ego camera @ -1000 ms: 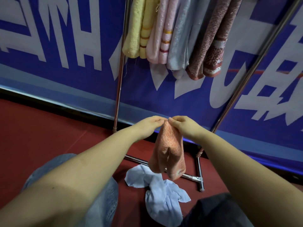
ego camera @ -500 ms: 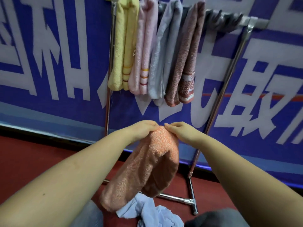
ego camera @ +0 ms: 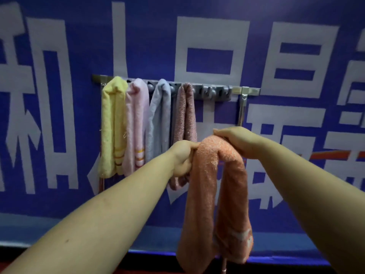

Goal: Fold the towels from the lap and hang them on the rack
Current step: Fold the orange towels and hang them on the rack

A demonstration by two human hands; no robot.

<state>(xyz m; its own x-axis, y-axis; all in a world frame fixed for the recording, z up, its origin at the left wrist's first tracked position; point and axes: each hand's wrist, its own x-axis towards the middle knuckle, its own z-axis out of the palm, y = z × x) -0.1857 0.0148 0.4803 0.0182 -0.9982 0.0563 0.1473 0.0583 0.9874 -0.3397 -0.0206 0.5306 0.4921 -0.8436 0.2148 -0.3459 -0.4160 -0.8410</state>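
Large white characters were seen on the blue banner (ego camera: pixel 256 36); "和" was readable at left, others were cut off. The orange towel (ego camera: pixel 215 194), folded w/ a pale band near its hem, was held up by both hands: left hand (ego camera: pixel 182 157) curled round its top, right hand (ego camera: pixel 235 142) gripping the fold. Above-left of the grip, the rack (ego camera: pixel 249 90) carried 4 towels (ego camera: pixel 146 125). Fingertips were hidden by cloth.

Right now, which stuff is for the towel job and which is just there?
For the job:
orange towel, held up by the left hand and right hand
rack with free hooks
hung towels: yellow, pink, grey, brown

Just there:
blue banner behind
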